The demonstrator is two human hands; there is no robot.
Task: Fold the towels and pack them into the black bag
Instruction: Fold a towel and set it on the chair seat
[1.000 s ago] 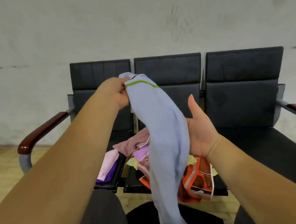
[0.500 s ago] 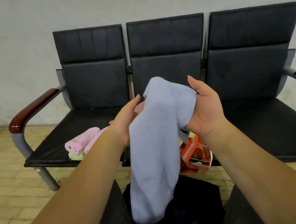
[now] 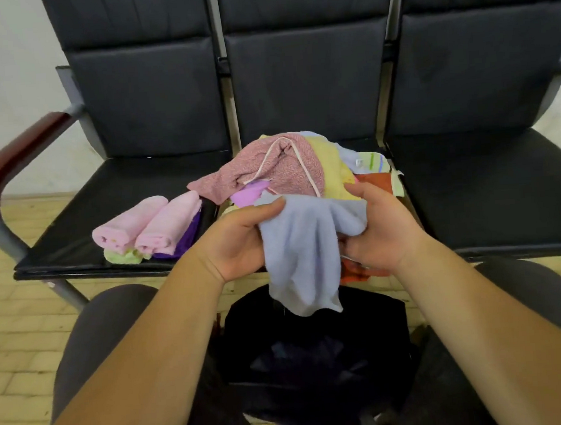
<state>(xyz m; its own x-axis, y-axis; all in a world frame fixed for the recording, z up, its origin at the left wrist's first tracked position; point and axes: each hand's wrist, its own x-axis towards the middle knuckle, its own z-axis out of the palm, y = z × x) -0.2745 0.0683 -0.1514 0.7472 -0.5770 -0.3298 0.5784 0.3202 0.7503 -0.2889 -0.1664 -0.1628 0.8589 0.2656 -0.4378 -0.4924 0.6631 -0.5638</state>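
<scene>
Pale blue towel point(image 3: 302, 254) at frame centre, held up between both hands.

Left grip point(image 3: 238, 242): thumb lies across the towel's upper left edge, fingers curled behind the cloth. Clenched on it.

Right grip point(image 3: 383, 228): fingers curled round the bunched upper right corner. Grasping the same towel.

The towel's top edge spans from one grip to the other. The rest hangs loose below both, and its uneven lower hem dangles just above the black bag point(image 3: 315, 342). The bag sits low centre between the person's knees point(image 3: 97, 324), mouth open, interior too dark to read.

Behind the hands, mid-frame, is a black padded three-seat bench, the surface point(image 3: 105, 191). A heap of unfolded towels lies on its middle seat:
- speckled dusty-pink towel point(image 3: 269, 170) with pale piping on top
- yellow towel point(image 3: 328, 162) just right of it
- bright violet scrap point(image 3: 249, 193) poking out in front
- orange patterned towel point(image 3: 375, 180) at the right edge, partly hidden by the right grip

On the left seat, left of centre, two rolled pink towels point(image 3: 147, 228) lie side by side, touching. They rest on a purple towel point(image 3: 188, 240) and a pale green towel point(image 3: 123, 256).

A dark wooden armrest point(image 3: 13, 154) is at far left. Yellowish brick floor point(image 3: 12, 330) runs below it.
</scene>
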